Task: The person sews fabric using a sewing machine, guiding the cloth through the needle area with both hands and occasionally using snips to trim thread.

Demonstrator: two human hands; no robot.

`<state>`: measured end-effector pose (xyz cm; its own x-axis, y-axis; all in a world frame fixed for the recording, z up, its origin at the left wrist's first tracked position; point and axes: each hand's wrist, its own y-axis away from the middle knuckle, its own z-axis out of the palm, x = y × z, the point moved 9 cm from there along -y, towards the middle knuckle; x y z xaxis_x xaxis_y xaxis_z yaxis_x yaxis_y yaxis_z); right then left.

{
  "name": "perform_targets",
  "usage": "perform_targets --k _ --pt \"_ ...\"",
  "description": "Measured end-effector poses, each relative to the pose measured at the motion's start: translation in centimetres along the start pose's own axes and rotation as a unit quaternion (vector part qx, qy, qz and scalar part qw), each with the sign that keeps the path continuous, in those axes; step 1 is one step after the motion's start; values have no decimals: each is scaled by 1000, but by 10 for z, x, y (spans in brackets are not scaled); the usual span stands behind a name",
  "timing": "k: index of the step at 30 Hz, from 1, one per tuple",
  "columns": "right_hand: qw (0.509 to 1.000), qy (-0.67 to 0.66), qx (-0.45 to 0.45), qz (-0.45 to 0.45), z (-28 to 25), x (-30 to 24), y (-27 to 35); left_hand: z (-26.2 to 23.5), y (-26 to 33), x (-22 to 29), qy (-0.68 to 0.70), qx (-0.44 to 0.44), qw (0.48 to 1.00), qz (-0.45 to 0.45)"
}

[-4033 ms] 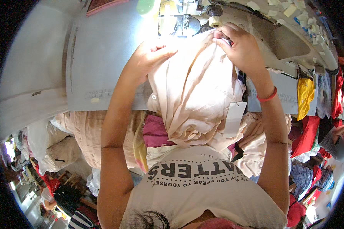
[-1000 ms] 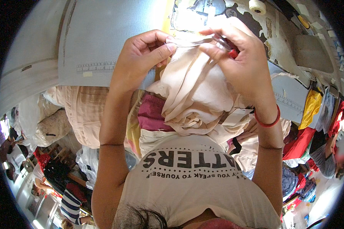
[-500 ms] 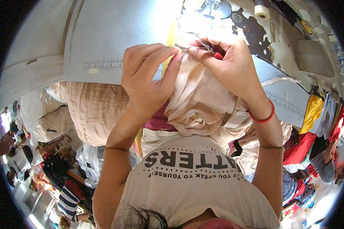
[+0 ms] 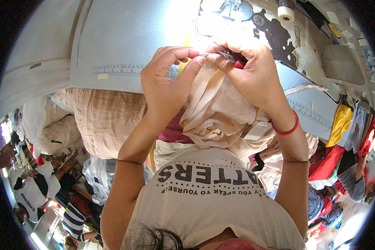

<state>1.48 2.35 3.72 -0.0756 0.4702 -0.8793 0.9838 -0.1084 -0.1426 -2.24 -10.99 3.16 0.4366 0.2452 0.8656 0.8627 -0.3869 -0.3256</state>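
Pinching peach cloth (image 4: pixel 214 104) in the right hand (image 4: pixel 252 70), with red-handled snips (image 4: pixel 228 56) tucked into that grip and folds bunched below. With the left hand (image 4: pixel 166 81), just closing thumb and forefinger nearer the right, apparently onto the cloth's edge; so likely steadying both sides.

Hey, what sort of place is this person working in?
Probably a garment workshop: there's what looks like a sewing machine at the top, a grey worktable marked with a ruler scale, and pale cloth bunched up in front of the person.
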Motion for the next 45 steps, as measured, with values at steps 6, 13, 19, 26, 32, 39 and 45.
perform_targets --k 6,13,19,26,32,39,45 --pt "999 -28 27 11 -2 4 2 7 3 -9 63 -28 995 -67" --pt "992 -122 11 40 3 12 0 20 7 -21 196 -52 971 -129" --pt "984 -162 -14 75 5 21 0 22 12 -23 214 -70 948 -223" --pt "970 -163 -88 158 13 30 0 6 -5 -13 137 -66 986 -65" --pt "978 -173 -50 102 12 25 -3 9 -10 -11 65 -84 994 -37" --pt "974 -202 -30 97 11 28 2 24 2 -27 115 -124 970 -173" --pt "978 -177 -31 110 -1 25 10 28 5 -21 140 -120 971 -154"
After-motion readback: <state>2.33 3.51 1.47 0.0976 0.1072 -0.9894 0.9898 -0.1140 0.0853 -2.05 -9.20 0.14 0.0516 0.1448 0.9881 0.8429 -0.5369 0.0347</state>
